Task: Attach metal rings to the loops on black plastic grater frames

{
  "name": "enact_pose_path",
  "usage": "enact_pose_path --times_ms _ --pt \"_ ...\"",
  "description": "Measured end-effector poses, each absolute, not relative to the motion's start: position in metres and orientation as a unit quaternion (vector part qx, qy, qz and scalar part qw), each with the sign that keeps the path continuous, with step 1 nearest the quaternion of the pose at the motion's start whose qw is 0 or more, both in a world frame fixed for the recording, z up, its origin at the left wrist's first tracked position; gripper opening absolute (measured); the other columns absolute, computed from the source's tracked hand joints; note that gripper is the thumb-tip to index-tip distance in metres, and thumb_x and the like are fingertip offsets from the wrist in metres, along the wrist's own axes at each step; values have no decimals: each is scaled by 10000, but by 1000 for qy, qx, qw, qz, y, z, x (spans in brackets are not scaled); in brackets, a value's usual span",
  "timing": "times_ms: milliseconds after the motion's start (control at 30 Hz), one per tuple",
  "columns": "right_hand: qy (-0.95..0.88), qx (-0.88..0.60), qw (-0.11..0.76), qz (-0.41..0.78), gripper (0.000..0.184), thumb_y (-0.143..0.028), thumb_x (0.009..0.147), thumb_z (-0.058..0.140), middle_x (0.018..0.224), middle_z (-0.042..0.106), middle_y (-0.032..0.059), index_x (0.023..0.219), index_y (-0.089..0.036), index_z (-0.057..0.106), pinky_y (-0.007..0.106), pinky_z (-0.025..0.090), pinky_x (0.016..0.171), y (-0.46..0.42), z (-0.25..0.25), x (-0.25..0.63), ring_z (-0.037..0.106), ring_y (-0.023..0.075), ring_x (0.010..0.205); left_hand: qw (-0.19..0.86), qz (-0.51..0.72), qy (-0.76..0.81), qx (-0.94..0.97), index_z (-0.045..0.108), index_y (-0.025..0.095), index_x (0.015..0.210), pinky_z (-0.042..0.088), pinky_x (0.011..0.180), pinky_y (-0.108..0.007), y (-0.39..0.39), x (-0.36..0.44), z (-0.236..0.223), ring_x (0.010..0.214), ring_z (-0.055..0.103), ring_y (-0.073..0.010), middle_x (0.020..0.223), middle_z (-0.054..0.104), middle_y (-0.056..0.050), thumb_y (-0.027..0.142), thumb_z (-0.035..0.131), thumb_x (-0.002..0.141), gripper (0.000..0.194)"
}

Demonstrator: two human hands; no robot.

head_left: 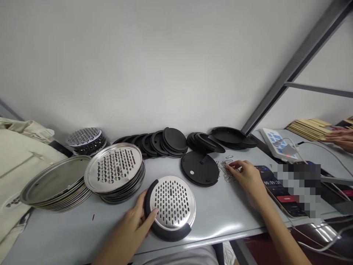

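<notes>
My left hand point(138, 222) is closed on the rim of a round metal grater disc point(173, 201) with slotted holes, set in a black plastic base that wraps its left and lower edge. The disc lies near the table's front edge. At the right, my right hand point(245, 178) pinches with thumb and forefinger at a small pile of wire clips point(228, 177); the fingertips partly hide what is between them. Left of that pile lies a round black plastic disc point(200, 167) with a small pale sticker.
Stacked metal grater discs point(114, 169) and larger round metal plates point(59, 178) stand at the left. Black plastic discs point(175, 140) line the wall. A phone point(278, 189) lies right of my right hand. Another person's hand point(340, 139) rests by wooden pieces point(309, 129).
</notes>
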State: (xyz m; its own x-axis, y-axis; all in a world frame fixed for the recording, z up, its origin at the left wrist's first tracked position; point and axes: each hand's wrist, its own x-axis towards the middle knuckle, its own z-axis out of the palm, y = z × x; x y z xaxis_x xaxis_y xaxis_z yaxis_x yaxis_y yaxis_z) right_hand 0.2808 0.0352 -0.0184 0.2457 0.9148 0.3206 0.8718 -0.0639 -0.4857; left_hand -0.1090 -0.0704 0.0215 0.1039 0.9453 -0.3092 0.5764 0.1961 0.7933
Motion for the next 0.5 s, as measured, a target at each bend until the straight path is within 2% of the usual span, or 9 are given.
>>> enact_pose_path --times_ms 100,267,400,500 --pt "-611 -734 294 46 344 -473 776 518 779 628 89 775 -177 695 344 431 657 39 -17 281 568 210 629 401 174 645 627 204 213 1473 444 621 -280 -71 -113 19 605 566 -215 616 522 41 545 388 931 662" --pt "-599 -745 288 53 298 -423 738 521 780 651 106 733 -168 676 354 431 671 43 -18 282 589 236 673 324 182 653 659 281 226 1406 413 602 -269 -72 -113 20 595 570 -216 618 510 42 507 334 962 529" --pt "-596 -747 287 64 309 -444 735 528 783 671 106 739 -179 687 353 428 659 46 -19 285 605 247 684 278 211 646 679 322 224 1337 398 545 -240 -71 -110 22 514 539 -181 586 461 67 476 339 965 449" --pt "-594 -747 288 80 274 -443 708 564 719 676 94 665 -196 674 346 425 638 50 -18 287 613 251 664 265 229 639 685 360 237 1284 400 523 -221 -72 -108 27 477 511 -158 576 443 76 458 337 966 388"
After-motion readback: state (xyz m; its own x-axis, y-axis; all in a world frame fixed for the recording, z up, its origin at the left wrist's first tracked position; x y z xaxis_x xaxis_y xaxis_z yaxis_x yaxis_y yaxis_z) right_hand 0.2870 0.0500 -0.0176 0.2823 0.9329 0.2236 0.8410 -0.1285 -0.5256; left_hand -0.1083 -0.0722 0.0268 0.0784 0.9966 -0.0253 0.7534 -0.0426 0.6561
